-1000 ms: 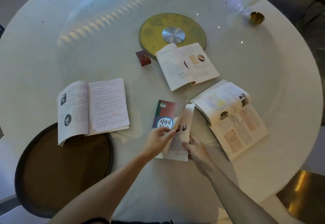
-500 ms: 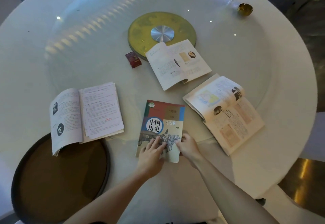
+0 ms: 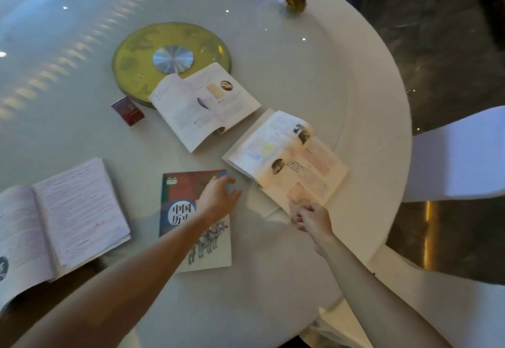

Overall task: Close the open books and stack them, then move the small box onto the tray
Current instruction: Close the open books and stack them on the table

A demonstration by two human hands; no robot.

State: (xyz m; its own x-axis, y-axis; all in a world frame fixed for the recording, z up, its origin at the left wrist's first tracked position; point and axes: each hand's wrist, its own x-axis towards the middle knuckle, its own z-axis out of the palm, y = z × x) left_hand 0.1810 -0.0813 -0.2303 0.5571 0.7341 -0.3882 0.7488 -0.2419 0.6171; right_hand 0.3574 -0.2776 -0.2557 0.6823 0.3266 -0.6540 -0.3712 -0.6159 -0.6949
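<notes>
A closed history book [image 3: 180, 200] with a red and blue cover lies flat near the table's front. My left hand [image 3: 218, 197] hovers over its top right corner, fingers apart, holding nothing. My right hand [image 3: 310, 218] has curled fingers at the near corner of an open book [image 3: 287, 156] to the right; whether it grips the page is unclear. A second open book [image 3: 205, 104] lies further back, a third [image 3: 65, 216] at the left. The small dark red box [image 3: 128, 110] sits left of the second book. Only a dark sliver of the tray [image 3: 6, 317] shows at the left edge.
A yellow-green disc [image 3: 131, 55] with a silver centre sits mid-table, partly under the second open book. A small brass dish [image 3: 296, 2] stands at the far right rim. A white chair [image 3: 459, 156] is beside the round white table [image 3: 369, 74] on the right.
The book was closed and laid flat. Both hands have left its lower edge: the left moved up to its top right corner, the right went to the open book on the right.
</notes>
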